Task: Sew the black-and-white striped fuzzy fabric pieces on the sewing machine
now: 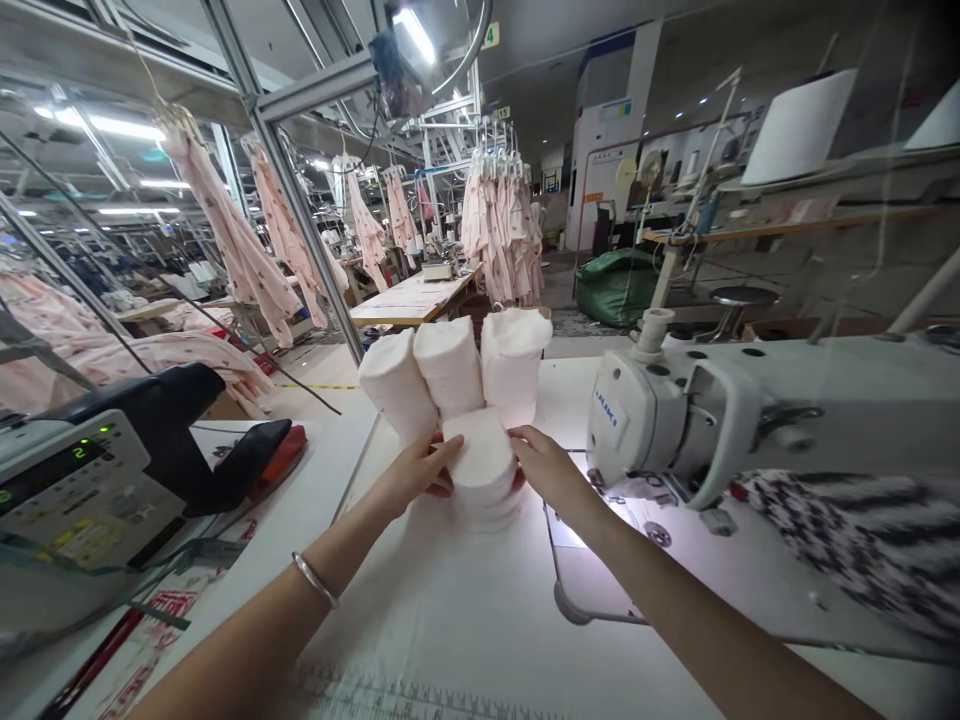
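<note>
Between my two hands stands a stack of white fabric pieces (pixel 480 460), rounded at one edge and layered on the white sewing table (pixel 420 620). My left hand (pixel 420 470) grips the stack's left side, thumb on top and fingers curled underneath. On the right side, my right hand (pixel 538 458) holds the same stack, its fingers partly hidden behind it. Directly behind stand three taller white fabric stacks, a left one (pixel 397 385), a middle one (pixel 448 365) and a right one (pixel 514 360).
A JUKI sewing machine (pixel 630 410) stands to the right, its needle area lit. Black-and-white patterned fabric (pixel 847 540) lies under its arm. A control box (pixel 82 480) is at the left, and a ruler (pixel 420 700) runs along the near edge. Pink garments (pixel 502 230) hang beyond.
</note>
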The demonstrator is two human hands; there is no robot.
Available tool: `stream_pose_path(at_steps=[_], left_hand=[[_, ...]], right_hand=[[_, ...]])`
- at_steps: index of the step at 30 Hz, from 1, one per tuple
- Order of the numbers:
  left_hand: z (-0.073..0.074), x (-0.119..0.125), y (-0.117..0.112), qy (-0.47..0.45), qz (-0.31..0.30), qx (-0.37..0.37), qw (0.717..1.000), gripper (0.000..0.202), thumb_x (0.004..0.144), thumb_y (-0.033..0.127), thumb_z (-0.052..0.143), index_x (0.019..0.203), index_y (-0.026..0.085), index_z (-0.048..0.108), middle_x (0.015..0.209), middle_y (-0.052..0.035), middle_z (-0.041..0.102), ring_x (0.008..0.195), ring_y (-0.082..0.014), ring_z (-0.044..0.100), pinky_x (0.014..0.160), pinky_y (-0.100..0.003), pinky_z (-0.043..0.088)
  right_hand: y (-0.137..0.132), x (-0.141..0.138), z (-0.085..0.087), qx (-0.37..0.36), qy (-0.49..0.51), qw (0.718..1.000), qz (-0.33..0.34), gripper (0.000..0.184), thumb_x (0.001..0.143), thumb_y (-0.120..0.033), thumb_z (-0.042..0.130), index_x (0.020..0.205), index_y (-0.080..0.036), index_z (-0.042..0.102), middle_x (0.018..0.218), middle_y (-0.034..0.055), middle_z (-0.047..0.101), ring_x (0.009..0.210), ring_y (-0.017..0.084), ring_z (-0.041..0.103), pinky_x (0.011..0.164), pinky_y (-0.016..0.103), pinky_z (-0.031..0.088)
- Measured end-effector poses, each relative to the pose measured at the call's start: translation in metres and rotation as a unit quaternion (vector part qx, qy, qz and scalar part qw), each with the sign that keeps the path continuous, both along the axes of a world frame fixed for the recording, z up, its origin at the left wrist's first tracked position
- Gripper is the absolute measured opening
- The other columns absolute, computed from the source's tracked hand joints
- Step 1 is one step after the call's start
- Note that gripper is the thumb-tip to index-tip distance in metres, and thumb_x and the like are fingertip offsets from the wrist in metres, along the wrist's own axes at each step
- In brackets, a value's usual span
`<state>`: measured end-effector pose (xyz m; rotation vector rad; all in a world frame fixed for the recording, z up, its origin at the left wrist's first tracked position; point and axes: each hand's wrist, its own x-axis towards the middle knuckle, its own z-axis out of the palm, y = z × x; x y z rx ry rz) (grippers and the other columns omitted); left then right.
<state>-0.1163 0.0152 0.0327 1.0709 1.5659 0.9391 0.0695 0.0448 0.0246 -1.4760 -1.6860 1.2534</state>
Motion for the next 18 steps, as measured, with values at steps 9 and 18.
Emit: stream_pose_path(at_steps=[9, 18], left_hand=[[-0.002, -0.009, -0.010, -0.125, 0.041, -0.005, 0.991, 0.046, 0.073, 0.045, 0.073, 0.107, 0.015, 0.066, 0.104, -0.0092, 0.069, 0.085, -0.0190, 0.062, 0.058, -0.021, 0.048], [-0.004, -0.005, -0.065, -0.390, 0.062, 0.010, 0.919, 0.032, 0.090, 0.037, 0.051, 0.109, 0.014, 0.063, 0.091, -0.0072, 0.072, 0.086, -0.0213, 0.067, 0.073, -0.028, 0.053]], right_hand=[[-0.007, -0.011, 0.005, 0.051, 0.086, 0.995, 0.001, 0.033, 0.089, -0.036, 0.056, 0.116, -0.017, 0.055, 0.113, 0.0067, 0.058, 0.093, 0.017, 0.060, 0.078, 0.039, 0.051], [-0.042, -0.023, 0.033, 0.082, 0.241, 0.964, 0.078, 0.025, 0.076, -0.034, 0.068, 0.093, -0.018, 0.060, 0.074, -0.0027, 0.061, 0.076, 0.011, 0.060, 0.075, 0.025, 0.048]])
